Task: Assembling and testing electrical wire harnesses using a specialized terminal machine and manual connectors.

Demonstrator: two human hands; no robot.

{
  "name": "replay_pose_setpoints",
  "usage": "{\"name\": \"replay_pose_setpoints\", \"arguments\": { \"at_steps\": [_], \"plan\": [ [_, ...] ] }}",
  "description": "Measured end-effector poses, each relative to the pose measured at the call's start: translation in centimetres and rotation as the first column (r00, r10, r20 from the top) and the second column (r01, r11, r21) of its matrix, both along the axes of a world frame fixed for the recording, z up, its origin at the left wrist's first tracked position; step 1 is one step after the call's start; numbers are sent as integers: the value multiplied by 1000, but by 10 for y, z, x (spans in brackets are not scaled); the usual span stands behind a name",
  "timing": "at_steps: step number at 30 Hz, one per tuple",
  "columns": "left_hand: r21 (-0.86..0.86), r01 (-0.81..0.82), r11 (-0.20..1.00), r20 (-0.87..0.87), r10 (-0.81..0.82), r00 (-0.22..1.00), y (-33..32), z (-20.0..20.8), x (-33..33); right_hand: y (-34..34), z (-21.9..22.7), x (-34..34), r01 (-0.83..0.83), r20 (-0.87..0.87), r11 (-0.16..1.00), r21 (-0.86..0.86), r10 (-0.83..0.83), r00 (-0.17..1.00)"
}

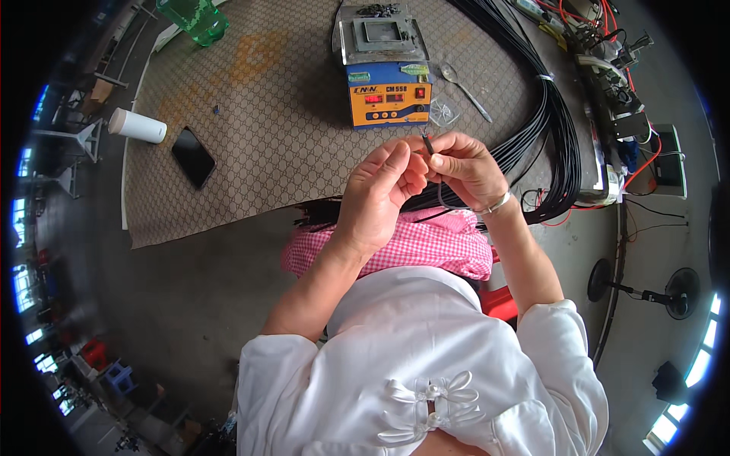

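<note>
My right hand [468, 169] pinches a black cable [428, 144] between thumb and forefinger, close to the cable's end. Thin strands seem to stick out of that end, pointing away from me. From the grip the cable loops down below the fingers. Beside it, my left hand [378, 186] is closed, thumb pressed to the forefinger and the other fingers curled; anything held there is hidden. Both hands are above the table's near edge, just in front of an orange and blue solder pot [390, 95] with lit red displays and a metal tray on top.
A thick bundle of black cables [559, 144] curves along the right of the patterned table [258, 129]. Near the solder pot lie a spoon [468, 93] and a small clear plastic bag [444, 112]. On the left are a phone [193, 157], a white cup [138, 125] and a green bottle [196, 20].
</note>
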State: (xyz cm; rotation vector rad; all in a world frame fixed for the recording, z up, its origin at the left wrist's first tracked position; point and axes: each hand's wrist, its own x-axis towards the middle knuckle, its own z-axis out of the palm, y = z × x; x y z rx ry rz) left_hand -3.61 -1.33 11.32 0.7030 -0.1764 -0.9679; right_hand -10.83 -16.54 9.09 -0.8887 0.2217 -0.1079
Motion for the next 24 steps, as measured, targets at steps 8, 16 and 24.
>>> {"name": "replay_pose_setpoints", "arguments": {
  "at_steps": [8,16,24],
  "plan": [
    [33,-17,999,11,16,1000,-1,-2,-2,1,4,-4,47,-45,996,-71,-50,998],
    [190,-81,978,-20,86,996,7,-23,11,-22,24,25,91,-85,782,-617,-182,980],
    [378,-97,921,-100,144,984,26,-85,22,-81,43,111,182,215,-230,-956,-127,968]
  ]
}}
